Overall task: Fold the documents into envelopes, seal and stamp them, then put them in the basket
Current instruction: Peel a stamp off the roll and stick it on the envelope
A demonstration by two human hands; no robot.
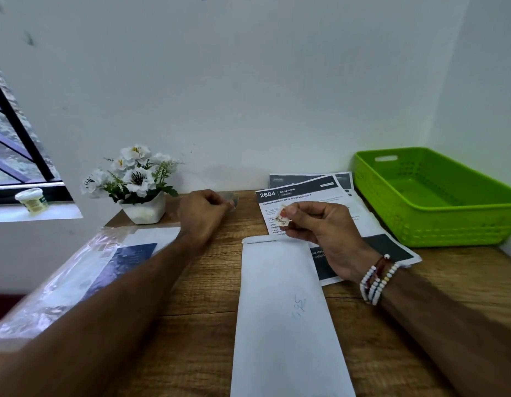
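White envelope lay on the desk, running to its near edge. Our right grip pinched a stamp over the envelope's far end; our left grip pinched a clear scrap near the far edge.

White envelope lies flat beside printed documents

A white pot of white flowers stands on the wooden table left of centre, against the white wall. At far left, a small lidded tub sits on the windowsill below a dark-framed window.
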